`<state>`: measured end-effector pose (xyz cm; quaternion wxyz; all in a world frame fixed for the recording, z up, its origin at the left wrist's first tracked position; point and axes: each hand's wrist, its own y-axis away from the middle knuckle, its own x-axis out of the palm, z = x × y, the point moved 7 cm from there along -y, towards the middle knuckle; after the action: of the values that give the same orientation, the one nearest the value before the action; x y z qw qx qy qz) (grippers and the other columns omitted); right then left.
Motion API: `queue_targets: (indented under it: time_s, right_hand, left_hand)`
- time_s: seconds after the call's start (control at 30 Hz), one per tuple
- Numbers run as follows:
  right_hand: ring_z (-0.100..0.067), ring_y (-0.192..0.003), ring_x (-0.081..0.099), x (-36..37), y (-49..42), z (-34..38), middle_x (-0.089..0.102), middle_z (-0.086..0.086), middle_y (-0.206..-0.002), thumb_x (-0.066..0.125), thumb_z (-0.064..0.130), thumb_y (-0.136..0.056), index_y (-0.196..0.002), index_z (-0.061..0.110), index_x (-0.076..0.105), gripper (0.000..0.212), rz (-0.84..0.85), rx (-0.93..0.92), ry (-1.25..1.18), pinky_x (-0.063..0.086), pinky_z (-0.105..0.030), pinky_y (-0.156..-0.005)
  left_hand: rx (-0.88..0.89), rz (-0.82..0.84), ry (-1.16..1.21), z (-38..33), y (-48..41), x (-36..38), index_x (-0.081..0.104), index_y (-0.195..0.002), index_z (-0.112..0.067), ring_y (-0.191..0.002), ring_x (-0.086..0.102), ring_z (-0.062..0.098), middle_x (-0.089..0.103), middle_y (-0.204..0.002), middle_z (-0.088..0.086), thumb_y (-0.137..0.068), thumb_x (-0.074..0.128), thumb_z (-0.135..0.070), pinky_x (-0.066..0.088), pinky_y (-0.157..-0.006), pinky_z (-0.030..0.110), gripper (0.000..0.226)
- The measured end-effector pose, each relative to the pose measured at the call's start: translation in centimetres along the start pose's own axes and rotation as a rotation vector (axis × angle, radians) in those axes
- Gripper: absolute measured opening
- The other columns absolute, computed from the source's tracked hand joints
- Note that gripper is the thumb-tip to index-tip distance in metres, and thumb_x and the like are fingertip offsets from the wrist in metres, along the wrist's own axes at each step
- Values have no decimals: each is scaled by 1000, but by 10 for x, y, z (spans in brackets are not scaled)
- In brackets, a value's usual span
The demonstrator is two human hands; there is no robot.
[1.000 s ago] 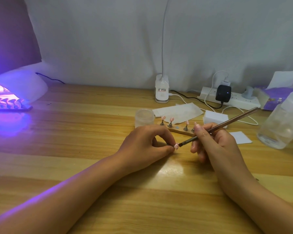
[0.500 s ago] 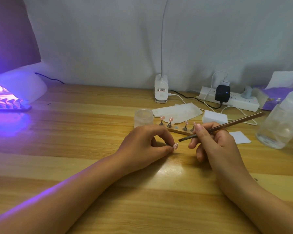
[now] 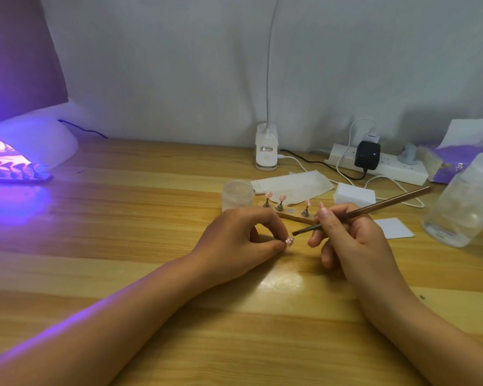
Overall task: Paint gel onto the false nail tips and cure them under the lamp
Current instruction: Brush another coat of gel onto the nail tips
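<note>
My left hand (image 3: 240, 235) rests on the wooden table and pinches a small stand with a pink false nail tip (image 3: 289, 241) at its fingertips. My right hand (image 3: 352, 240) grips a brown gel brush (image 3: 374, 208) like a pen; its dark bristle end sits just above and right of the tip, nearly touching it. Behind the hands a wooden holder (image 3: 296, 215) carries several more pink tips on little stands. The curing lamp (image 3: 17, 154) glows violet at the far left, with tips lying under it.
A small frosted jar (image 3: 238, 195) stands left of the holder. White paper (image 3: 293, 185), a white block (image 3: 354, 195) and a white card (image 3: 396, 228) lie behind. A clear bottle (image 3: 466, 201), power strip (image 3: 385, 165), tissue pack (image 3: 452, 160) and desk lamp base (image 3: 266, 149) line the back right.
The brush lifted off the tip half a second ago and has come back down close to it. My left hand has kept the tip still.
</note>
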<state>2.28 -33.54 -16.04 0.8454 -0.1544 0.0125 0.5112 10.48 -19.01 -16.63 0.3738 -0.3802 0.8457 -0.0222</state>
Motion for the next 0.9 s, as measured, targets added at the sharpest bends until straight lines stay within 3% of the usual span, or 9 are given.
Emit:
queue_targets:
  time_s: [0.3,0.63,0.73,0.9]
  right_hand:
    - [-9,-46,52,7,2,2,68,-1,-64,52,30,-94,-91,11,62,22,89,-2,9,45,-16,-46]
    - [-9,-46,54,-2,0,0,68,-1,-68,50,32,-97,-94,18,61,18,-9,4,-8,45,-16,-45]
    - [-10,-46,52,-1,0,-1,67,-2,-63,51,31,-97,-92,13,62,22,23,26,-46,44,-17,-44]
    - [-8,-46,53,6,2,1,68,-1,-65,51,32,-95,-91,13,61,22,79,-2,9,45,-16,-46]
  left_hand:
    - [-6,-1,-9,1,0,-1,71,-91,-35,-62,55,3,69,-89,-18,-84,76,-25,47,-59,29,13]
    - [-16,-4,2,1,0,0,73,-90,-32,-58,52,0,67,-81,-23,-85,77,-29,37,-57,20,7]
    - [-17,-1,-5,1,0,0,72,-89,-33,-57,51,-1,65,-80,-26,-84,77,-28,36,-57,19,9]
    - [-4,3,-12,0,0,0,72,-91,-32,-56,49,0,69,-86,-17,-84,76,-25,37,-58,24,11]
